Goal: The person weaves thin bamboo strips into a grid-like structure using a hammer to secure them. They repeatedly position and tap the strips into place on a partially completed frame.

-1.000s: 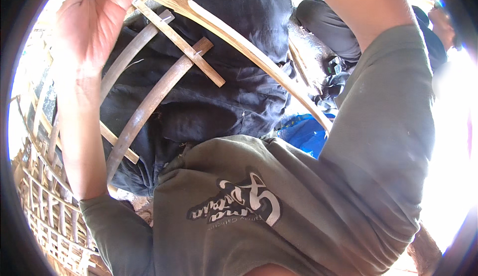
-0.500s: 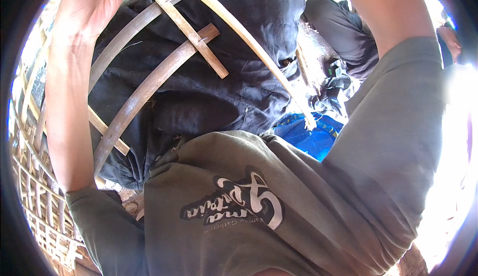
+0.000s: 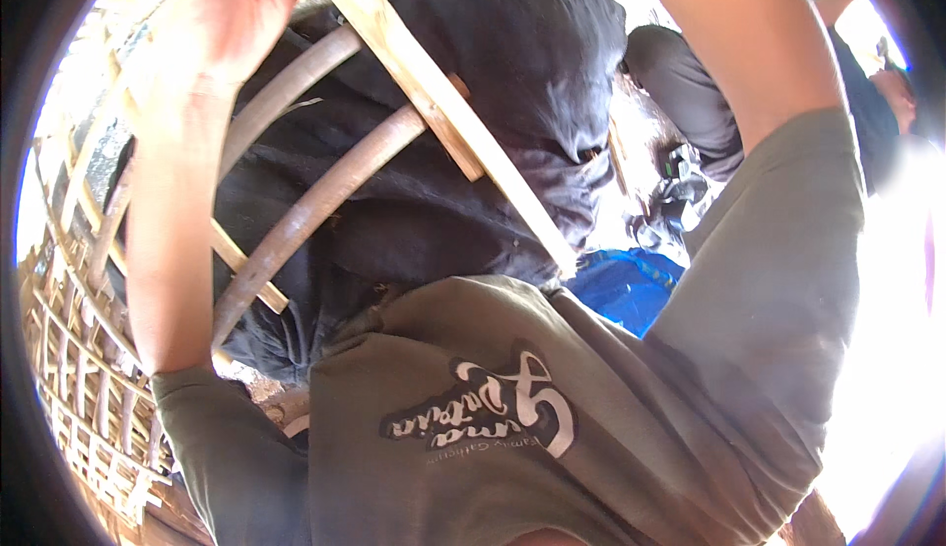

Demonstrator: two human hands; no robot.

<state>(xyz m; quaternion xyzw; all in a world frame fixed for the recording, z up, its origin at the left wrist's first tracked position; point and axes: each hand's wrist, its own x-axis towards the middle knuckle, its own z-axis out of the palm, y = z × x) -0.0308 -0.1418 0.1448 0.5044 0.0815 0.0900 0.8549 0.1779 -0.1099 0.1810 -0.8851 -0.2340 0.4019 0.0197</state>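
At the top edge, my left hand [image 3: 246, 19] has its palm partly showing and its fingers curled at the upper end of a long pale wooden strip [image 3: 483, 167]; some of the fingers are cut off. The strip slants down to the right over my lap, its lower tip near my shirt. It lies along a shorter wooden crosspiece [image 3: 461, 150], covering most of it. Two curved wooden rods [image 3: 340, 181] run down to the left from that crosspiece, and a second crosspiece [image 3: 266, 285] passes beneath them. My right forearm leaves the picture at the top, with the hand out of view.
Dark cloth [image 3: 414, 211] covers my legs under the wooden pieces. Woven lattice [image 3: 89, 378] stands along the left side. A blue sheet or bag [image 3: 626, 285] lies to the right of my lap. Farther right sits another person in dark trousers [image 3: 685, 98].
The long strip has shifted left and now lies across the upper crosspiece, which it stood apart from before. My left hand has moved slightly right and down in the picture.
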